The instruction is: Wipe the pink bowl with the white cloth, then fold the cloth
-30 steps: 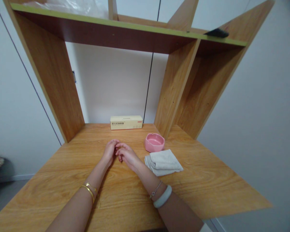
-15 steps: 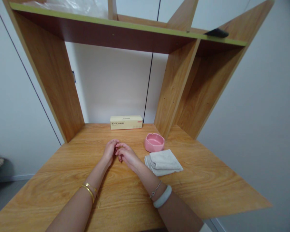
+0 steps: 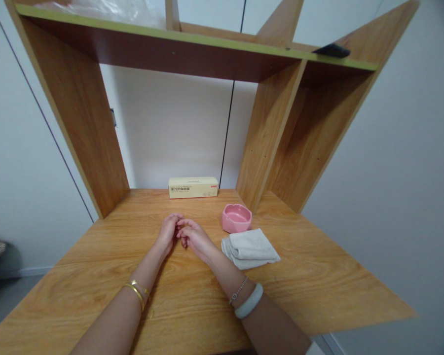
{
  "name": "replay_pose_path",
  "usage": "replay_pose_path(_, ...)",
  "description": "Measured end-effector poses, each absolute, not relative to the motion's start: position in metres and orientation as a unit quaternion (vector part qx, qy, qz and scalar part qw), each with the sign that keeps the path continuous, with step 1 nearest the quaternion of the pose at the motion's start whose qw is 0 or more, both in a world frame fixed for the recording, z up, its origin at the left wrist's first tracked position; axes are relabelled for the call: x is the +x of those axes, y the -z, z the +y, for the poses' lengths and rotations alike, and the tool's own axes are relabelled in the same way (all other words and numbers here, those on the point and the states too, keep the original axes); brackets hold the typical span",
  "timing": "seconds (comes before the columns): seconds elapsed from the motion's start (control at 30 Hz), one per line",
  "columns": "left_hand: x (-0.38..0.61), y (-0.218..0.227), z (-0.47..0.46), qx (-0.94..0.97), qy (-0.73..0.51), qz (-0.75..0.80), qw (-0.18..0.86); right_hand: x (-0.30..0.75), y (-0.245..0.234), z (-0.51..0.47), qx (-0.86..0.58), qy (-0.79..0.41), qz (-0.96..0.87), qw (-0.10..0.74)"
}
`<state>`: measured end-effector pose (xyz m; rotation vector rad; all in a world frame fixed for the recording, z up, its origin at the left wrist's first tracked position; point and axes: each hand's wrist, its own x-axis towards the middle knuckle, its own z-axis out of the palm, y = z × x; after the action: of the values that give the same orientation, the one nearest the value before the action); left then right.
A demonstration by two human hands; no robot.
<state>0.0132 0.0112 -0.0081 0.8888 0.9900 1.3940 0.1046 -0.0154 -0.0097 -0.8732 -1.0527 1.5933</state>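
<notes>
Hands: my left hand (image 3: 168,230) and my right hand (image 3: 195,236) meet over the desk (image 3: 318,276), fingertips touching or nearly so. The fingers are loosely bent, not clenched, and I see nothing gripped in either; some of my left fingers are hidden from view.

Progress: I judge no handling to be under way. Three items sit on the desk, apart from my fingers. The grey cloth (image 3: 255,246) lies folded, beyond my right forearm, which overlaps its left edge in this view; whether they touch I cannot tell. Nothing shows as finished, and the cloth is not unfolded.

Containers: the pink dish (image 3: 236,226) stands upright just behind the cloth, its rim notched. Its visible inside shows only bare pink surface; the near wall hides part of the floor. The cream box (image 3: 193,190) rests lengthwise at the back of the desk, printed front towards me. It appears closed, so its contents cannot be confirmed. On the upper shelf (image 3: 214,37) lies clear plastic (image 3: 122,12); whether it holds anything, I cannot tell.
</notes>
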Motion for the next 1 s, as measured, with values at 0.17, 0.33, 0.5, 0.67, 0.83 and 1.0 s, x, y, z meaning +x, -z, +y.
replay_pose_path(0.17, 0.0128, 0.0089, 0.0097, 0.383, -0.592, 0.418, 0.573, 0.1044, 0.0101, -0.0164, -0.361, -0.657, -0.432, 0.502)
replay_pose_path(0.33, 0.0124, 0.0092, 0.0092, 0.386, -0.592, 0.419, 0.571, 0.1036, 0.0099, -0.0168, -0.364, -0.652, -0.430, 0.507)
replay_pose_path(0.5, 0.0132, 0.0087, 0.0097, 0.387, -0.593, 0.423, 0.565, 0.1035, 0.0098, -0.0165, -0.366, -0.652, -0.433, 0.504)
replay_pose_path(0.67, 0.0139, 0.0077, 0.0098, 0.393, -0.592, 0.426, 0.559, 0.1040, 0.0081, -0.0172, -0.370, -0.651, -0.433, 0.502)
replay_pose_path(0.83, 0.0138, 0.0083, 0.0091, 0.407, -0.594, 0.433, 0.543, 0.1036, 0.0075, -0.0185, -0.380, -0.645, -0.438, 0.498)
replay_pose_path(1.0, 0.0170, 0.0112, 0.0097, 0.426, -0.601, 0.454, 0.501, 0.1042, 0.0010, -0.0184, -0.412, -0.643, -0.435, 0.477)
